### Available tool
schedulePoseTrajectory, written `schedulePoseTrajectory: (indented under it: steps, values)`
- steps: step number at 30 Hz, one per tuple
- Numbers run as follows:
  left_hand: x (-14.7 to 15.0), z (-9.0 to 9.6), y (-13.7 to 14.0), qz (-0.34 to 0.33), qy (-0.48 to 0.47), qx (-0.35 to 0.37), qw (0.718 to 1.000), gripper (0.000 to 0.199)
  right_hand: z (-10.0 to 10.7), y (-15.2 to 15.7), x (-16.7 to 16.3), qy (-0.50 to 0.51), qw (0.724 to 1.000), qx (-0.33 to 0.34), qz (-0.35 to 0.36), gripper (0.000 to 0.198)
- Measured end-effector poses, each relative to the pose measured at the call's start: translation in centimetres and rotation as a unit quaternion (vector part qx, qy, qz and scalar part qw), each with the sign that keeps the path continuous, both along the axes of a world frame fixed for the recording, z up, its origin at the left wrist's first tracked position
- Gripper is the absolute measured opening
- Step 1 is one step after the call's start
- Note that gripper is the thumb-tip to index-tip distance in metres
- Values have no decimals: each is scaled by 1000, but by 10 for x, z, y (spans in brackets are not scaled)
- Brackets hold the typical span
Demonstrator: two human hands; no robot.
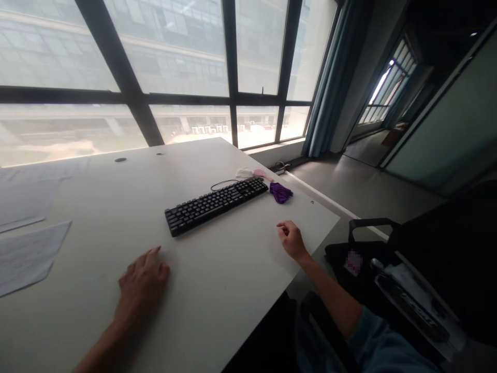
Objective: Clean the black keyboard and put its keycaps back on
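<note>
My left hand [144, 280] rests palm down on the white desk [217, 295], its fingers loosely spread and nothing in it. Ahead of it and to its right lies a black keyboard [217, 204], set at a slant and apart from both hands. Near the desk's right edge is my right hand [292, 240], with fingers loosely curled, the thumb a little apart and no object visible in it. A bunched purple cloth-like item [280, 192] lies beyond it, beside the keyboard's right end. Behind the keyboard are a pink hairbrush-like item [262, 174] and a whitish item [244, 172] I cannot make out.
Paper sheets [31, 254] lie at the desk's left side. A black cable [223, 183] loops behind the keyboard. Right of the desk stands a dark bag [349, 248] holding several things. Large windows [178, 46] and a blue curtain [330, 88] are beyond.
</note>
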State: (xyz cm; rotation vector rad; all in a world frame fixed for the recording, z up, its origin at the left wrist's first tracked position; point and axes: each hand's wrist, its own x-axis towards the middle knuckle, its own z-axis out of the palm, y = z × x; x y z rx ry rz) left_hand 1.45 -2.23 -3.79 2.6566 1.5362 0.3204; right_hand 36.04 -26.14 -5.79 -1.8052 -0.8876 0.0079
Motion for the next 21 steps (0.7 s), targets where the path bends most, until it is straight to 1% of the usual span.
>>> schedulePoseTrajectory:
  steps: [4,7,10,12,14,16,18,20,21]
  values:
    - [-3,-3,3,7,-3,-7,1000,54,-2,0,-2,3,1000,-6,6,18]
    - [-6,-11,8,14,-15,-6,1000,55,-2,1,-1,38,999,-26,7,19]
    - [-12,-20,16,26,-47,-21,998,57,6,17,9,56,997,-43,24,23]
    - [-17,-20,25,41,-89,-47,994,58,18,42,24,45,998,-41,35,25]
    - [-19,-15,38,51,-160,-94,981,60,34,78,46,32,998,-35,34,27]
    - [-16,-4,53,52,-239,-144,959,62,50,120,71,20,999,-37,22,27]
    - [-8,10,69,62,-300,-179,935,62,62,161,95,11,999,-48,9,22]
    - [6,23,82,87,-351,-207,909,57,70,195,115,8,998,-65,2,15]
    - [14,28,88,102,-378,-230,891,53,72,208,122,7,997,-71,0,16]
